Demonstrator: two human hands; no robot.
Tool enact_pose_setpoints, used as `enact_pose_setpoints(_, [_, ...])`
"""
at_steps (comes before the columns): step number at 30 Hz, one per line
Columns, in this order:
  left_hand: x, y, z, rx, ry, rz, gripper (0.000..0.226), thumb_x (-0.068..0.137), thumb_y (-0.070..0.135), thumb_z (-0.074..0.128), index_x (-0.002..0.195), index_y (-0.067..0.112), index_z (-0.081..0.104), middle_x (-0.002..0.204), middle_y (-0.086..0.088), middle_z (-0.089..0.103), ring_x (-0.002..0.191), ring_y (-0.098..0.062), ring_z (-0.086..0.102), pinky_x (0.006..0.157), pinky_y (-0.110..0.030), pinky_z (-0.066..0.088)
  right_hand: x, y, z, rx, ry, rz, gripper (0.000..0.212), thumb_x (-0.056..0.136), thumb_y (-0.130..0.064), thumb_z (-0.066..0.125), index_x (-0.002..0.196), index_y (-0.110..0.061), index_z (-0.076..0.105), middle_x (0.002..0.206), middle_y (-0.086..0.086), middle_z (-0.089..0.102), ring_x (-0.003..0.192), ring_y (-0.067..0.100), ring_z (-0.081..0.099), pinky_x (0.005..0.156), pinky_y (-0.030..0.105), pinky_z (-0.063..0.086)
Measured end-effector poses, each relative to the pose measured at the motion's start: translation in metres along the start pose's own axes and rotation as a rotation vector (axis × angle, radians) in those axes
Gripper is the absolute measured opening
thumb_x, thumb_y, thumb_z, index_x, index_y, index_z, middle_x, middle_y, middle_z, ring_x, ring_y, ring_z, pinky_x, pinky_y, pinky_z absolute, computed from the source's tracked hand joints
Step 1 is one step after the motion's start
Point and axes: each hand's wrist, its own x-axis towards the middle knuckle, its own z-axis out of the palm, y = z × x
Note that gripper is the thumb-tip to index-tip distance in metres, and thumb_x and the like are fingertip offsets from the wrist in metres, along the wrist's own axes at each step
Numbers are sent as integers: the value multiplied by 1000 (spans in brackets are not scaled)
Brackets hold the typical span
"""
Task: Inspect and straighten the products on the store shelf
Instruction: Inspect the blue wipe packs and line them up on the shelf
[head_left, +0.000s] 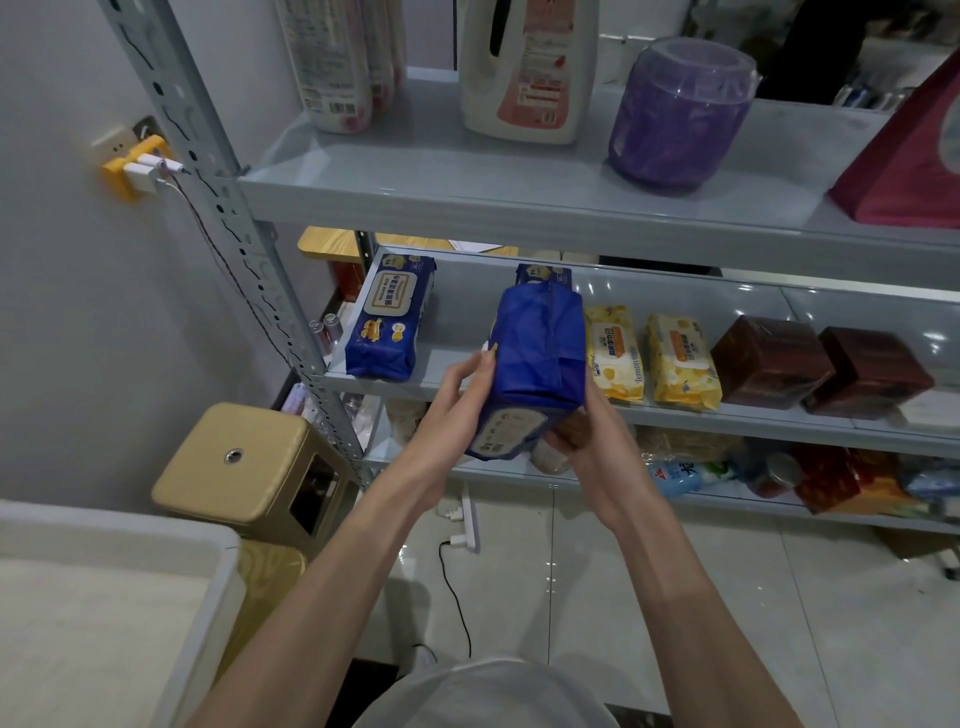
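My left hand (457, 395) clasps the left side of the blue wipes pack (535, 358) and my right hand (589, 441) curls under its near end. I hold it tilted before the middle shelf (753, 422), between another blue pack (392, 317) and a yellow pack (613, 353).

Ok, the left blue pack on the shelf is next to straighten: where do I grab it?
Its near short end, from the front: the left pack lies flat, lengthwise front to back, that end at the shelf lip, bare shelf to its right.
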Motion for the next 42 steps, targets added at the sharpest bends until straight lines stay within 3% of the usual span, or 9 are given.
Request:
enact_pose_setpoints(9, [7,3,-6,-31,34,-60,86,75,88,27,132,31,58,109,6,71,104,-12,65,90,-34,44,5,-4,7,-66,3,-16,46,100,-58,52,143,-39,55,133,-7,68,120,13,66,92,33,57])
enact_pose_setpoints(12, [10,3,-11,-99,36,-125,78,77,90,31,122,36,64,110,2,74,109,-20,67,97,-44,50,4,-8,11,-69,30,-10,51,99,-54,56,146,-41,45,124,-11,68,106,6,69,77,25,58])
enact_pose_setpoints(18, [9,8,-17,44,-88,-10,42,97,60,44,131,40,56,129,2,61,114,-16,60,94,-39,50,2,-6,0,286,0,192,56,96,-69,47,133,-29,58,120,9,76,112,35,72,101,59,54])
enact_pose_setpoints(23, [8,5,-23,123,-142,59,25,98,42,56,123,40,62,127,9,52,112,-14,60,90,-33,57,-3,3,-4,411,-31,293,64,86,-61,61,138,-24,58,127,7,73,116,29,70,88,43,56])
enact_pose_setpoints(26, [6,1,-23,26,-68,51,56,87,45,68,140,42,50,139,8,45,111,-10,58,78,-27,59,-4,10,-5,436,-34,316,61,83,-44,69,138,-20,57,130,11,70,115,28,68,88,42,55])
enact_pose_setpoints(30, [6,-4,-21,-137,-9,-205,111,61,55,81,155,24,28,138,-1,53,113,-22,65,97,-46,56,-3,15,-6,456,18,236,67,74,-43,77,137,-28,60,133,7,69,115,29,71,87,45,59])
enact_pose_setpoints(34, [2,-2,-23,-244,-35,-179,85,65,41,80,141,26,44,127,-4,62,110,-25,70,86,-41,61,-7,3,-7,409,-38,223,51,81,-43,71,128,-26,64,114,4,78,100,23,77,81,42,59])
enact_pose_setpoints(38, [0,-5,-26,-126,-60,-65,95,59,36,84,143,39,39,128,7,60,112,-17,66,84,-39,61,-6,-9,-12,114,-61,199,53,81,-64,62,124,-32,67,110,-6,78,106,18,74,91,44,59])
enact_pose_setpoints(42, [1,-11,-27,29,-47,-1,106,54,39,89,146,40,36,133,14,52,120,-10,57,93,-39,57,-6,-5,-11,-33,-8,151,52,78,-44,76,126,-30,63,122,-2,73,105,13,73,85,36,62])
